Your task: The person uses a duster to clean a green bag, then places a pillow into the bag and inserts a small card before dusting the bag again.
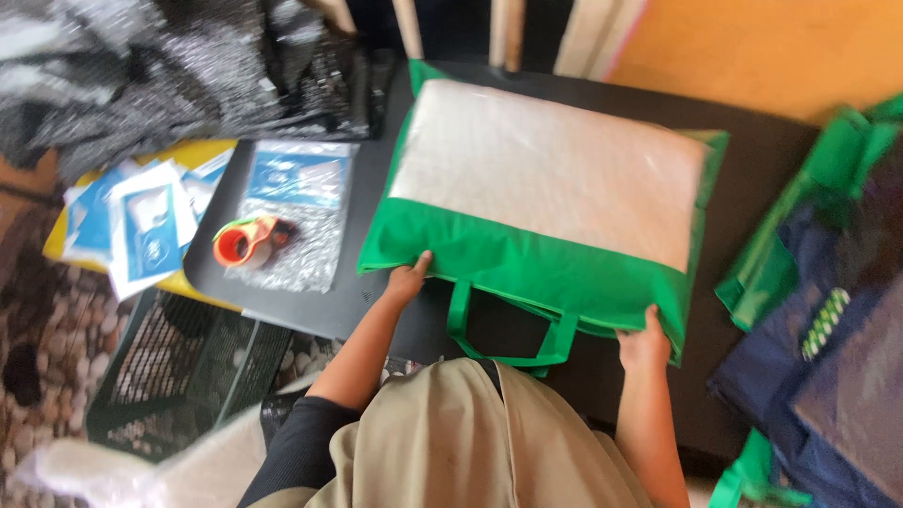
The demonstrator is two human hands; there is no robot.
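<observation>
A green fabric bag [527, 273] with a clear front panel lies flat on a black table [752, 188]; something white fills it behind the panel. My left hand [407, 279] grips the bag's near left corner, thumb on top. At the near right corner, my right hand [643, 343] holds the bag's edge. The bag's green carry handles [508, 353] hang over the table's front edge between my hands.
An orange tape dispenser [246, 242] sits on bubble-wrap packets [296, 212] at the table's left. Blue-and-white packets [141, 221] lie further left. A black crate [179, 372] stands on the floor. Green and navy bags [828, 310] pile up at right. Dark fabric [188, 66] lies behind.
</observation>
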